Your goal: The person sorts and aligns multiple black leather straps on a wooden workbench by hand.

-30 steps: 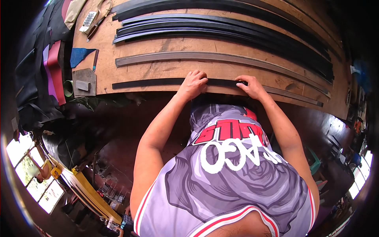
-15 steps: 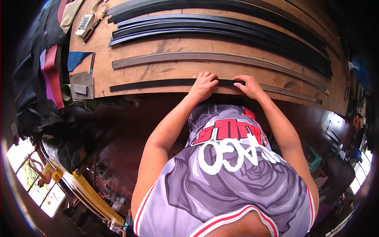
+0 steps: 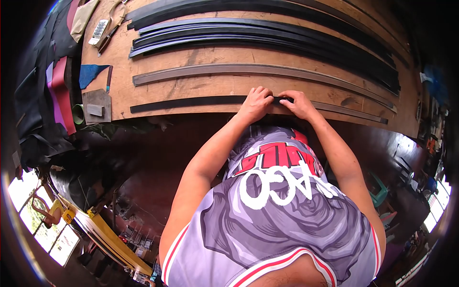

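Observation:
A long, narrow black strip (image 3: 191, 101) lies along the near edge of the wooden table. Both my hands are at its right part. My left hand (image 3: 257, 102) has its fingers bent and pressed together on the strip. Just to the right, my right hand (image 3: 297, 103) pinches the strip's end part between thumb and fingers. A short dark piece shows between the two hands. Beyond my right hand, a brownish-grey strip (image 3: 349, 112) runs on in the same line. My fingers hide where the black and brownish strips meet.
Another brownish-grey strip (image 3: 215, 70) lies farther in on the wooden table (image 3: 158, 98). Beyond it are stacked black strips (image 3: 267, 36). A white calculator (image 3: 98, 31), blue scrap (image 3: 92, 75) and small grey block (image 3: 96, 110) sit left. Dark sheets (image 3: 36, 71) hang at the table's left end.
My left hand has slid right along the black strip, closing the gap to my right hand. My right hand has shifted slightly left. More of the black strip shows on the left.

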Tool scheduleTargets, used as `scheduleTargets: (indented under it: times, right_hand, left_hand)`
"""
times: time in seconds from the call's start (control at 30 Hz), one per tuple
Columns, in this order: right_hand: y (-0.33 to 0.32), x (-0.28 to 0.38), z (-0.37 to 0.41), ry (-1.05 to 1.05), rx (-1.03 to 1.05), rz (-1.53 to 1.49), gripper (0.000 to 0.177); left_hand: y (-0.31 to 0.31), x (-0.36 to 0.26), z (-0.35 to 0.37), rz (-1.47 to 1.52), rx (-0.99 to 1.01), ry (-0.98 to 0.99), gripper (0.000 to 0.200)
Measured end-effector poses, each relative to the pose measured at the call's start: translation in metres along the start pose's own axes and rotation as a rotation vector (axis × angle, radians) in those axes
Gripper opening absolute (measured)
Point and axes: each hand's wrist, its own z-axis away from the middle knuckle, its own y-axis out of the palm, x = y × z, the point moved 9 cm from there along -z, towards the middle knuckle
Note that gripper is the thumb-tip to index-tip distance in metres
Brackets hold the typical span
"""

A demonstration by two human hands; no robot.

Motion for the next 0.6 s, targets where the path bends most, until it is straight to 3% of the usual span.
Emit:
scheduleTargets:
  times: [0.2, 0.33, 0.43, 0.5, 0.6]
  right_hand:
    - [-0.001, -0.001, -0.003, -0.032, -0.014, 0.005, 0.028]
    - [0.000, -0.005, -0.004, -0.084, -0.045, -0.024, 0.027]
    - [0.001, -0.004, -0.005, -0.122, -0.073, -0.008, 0.026]
    - [0.002, -0.001, -0.005, -0.149, -0.094, 0.008, 0.026]
    - [0.004, -0.002, -0.005, -0.169, -0.118, 0.026, 0.026]
  left_hand:
    - [-0.013, 0.004, 0.015, -0.076, -0.035, -0.091, 0.034]
    - [-0.037, 0.015, 0.063, -0.268, -0.165, -0.343, 0.051]
    - [-0.023, 0.001, 0.080, -0.429, -0.106, -0.459, 0.070]
    - [0.005, -0.024, 0.065, -0.424, -0.019, -0.421, 0.076]
    - [0.039, -0.030, 0.053, -0.455, 0.062, -0.530, 0.082]
